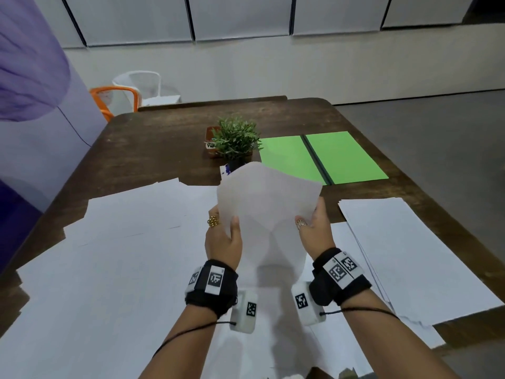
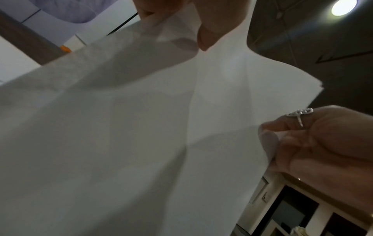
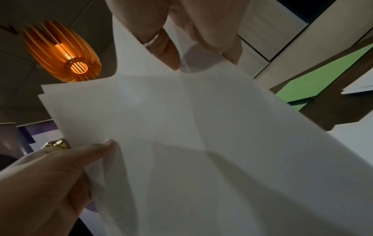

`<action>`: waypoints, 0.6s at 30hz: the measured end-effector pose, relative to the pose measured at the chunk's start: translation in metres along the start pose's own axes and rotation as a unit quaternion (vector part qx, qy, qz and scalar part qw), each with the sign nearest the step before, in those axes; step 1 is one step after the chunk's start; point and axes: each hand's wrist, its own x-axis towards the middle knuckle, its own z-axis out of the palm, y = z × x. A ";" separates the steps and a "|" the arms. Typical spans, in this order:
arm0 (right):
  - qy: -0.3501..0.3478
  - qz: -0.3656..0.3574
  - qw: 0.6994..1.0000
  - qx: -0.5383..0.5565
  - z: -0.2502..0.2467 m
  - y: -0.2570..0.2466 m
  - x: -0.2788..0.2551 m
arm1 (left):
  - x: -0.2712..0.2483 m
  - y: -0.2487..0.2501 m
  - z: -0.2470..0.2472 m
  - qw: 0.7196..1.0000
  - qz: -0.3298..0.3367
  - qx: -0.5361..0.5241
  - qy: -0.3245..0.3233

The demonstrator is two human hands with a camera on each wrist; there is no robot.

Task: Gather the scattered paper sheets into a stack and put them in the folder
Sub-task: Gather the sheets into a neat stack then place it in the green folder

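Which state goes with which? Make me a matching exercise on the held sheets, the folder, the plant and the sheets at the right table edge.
1. held sheets
2. folder
3. plant
4. right pile of sheets

a. lying open and green on the table
b. standing upright left of the folder
c. gripped by left hand and right hand
d. lying flat, untouched

Pairs: 1-c, 2-a, 3-b, 4-d
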 end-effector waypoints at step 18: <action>-0.066 0.107 0.977 -0.172 -0.024 0.053 -0.014 | -0.035 -0.047 0.022 0.981 -0.106 0.118 -0.115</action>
